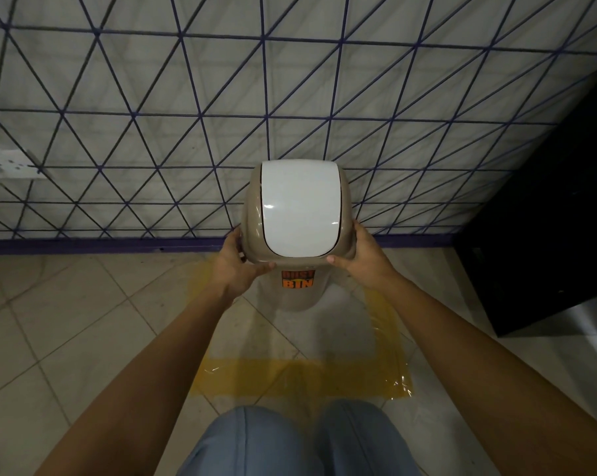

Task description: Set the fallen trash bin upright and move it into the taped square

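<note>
My grip is two-handed: my left hand (237, 266) and right hand (362, 261) are pressed against opposite sides of the trash bin (298, 214) just under its domed top, thumbs hooked along the near rim, fingers wrapped round the flanks out of sight. Both hands are closed on the bin, not spread free.

Nearest to me are my knees (290, 441) in blue jeans, then the near strip of the taped square (300, 377), yellow and glossy on the tiled floor (67, 321). The bin stands upright inside that square, toward its far side; whether its base rests on the floor or hangs just above it I cannot tell, as the body narrows out of view below the orange "DUST BIN" label (298, 279). Beyond it is a purple skirting, and then the wall (152, 97) crossed with dark triangle lines; a dark cabinet (547, 218) stands to the right.

I judge the bin a light, hollow plastic shell, stiff enough to take a squeeze but smooth and likely slippery. The white swing lid (300, 207) probably pivots, so I would keep my hands on the beige collar, never on the lid.
</note>
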### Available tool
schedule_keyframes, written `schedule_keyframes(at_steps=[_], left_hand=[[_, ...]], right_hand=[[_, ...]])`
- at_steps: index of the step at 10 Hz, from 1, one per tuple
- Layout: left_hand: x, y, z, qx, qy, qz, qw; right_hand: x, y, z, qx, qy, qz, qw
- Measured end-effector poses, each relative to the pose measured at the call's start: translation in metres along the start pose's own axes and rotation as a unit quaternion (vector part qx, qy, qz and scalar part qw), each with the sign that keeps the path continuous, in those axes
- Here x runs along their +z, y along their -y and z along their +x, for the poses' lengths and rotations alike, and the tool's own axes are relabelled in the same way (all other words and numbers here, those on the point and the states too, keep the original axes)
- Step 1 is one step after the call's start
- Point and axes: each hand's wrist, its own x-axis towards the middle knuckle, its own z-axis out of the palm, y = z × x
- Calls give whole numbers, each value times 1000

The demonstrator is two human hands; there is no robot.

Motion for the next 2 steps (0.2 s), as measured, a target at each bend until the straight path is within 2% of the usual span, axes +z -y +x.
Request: schedule_keyframes(at_steps=[2], left_hand=[[-13,-11,-11,-19,-37,95,995]], right_hand=[[-19,20,-20,33,-13,-55,998]])
